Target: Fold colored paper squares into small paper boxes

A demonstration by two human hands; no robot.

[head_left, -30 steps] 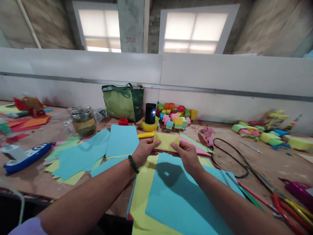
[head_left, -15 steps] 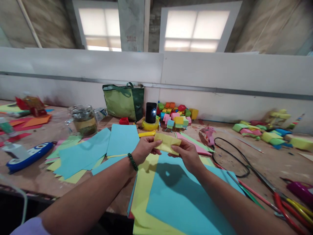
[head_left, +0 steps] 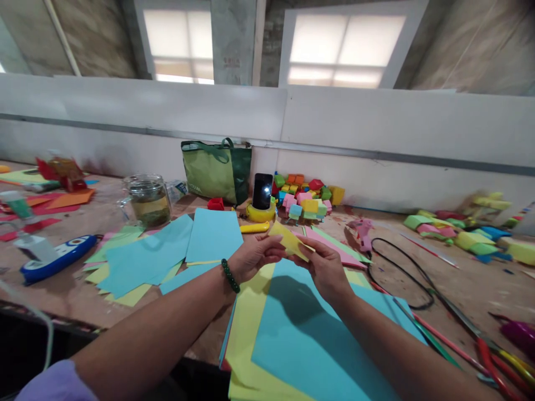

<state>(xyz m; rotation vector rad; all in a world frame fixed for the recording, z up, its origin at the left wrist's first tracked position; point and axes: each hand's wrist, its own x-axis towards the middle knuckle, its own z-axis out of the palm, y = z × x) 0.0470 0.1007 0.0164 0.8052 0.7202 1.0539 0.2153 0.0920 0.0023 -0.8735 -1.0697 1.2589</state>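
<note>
Small yellow flat paper piece point(head_left: 290, 236), above far edge of large flat blue paper sheet point(head_left: 305, 340); left hand point(head_left: 249, 257) and right hand point(head_left: 328, 267) fingers pinch it. Judged part-folded, not yet boxy like multicoloured paper blocks point(head_left: 310, 206) beyond sheet.

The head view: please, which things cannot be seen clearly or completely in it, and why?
In the head view:
Yellow paper: the left hand and right hand partly cover it; its underside is turned away.
Green bag: its lettering is too small and blurred to read.
Purple object: the right edge cuts it off.
</note>
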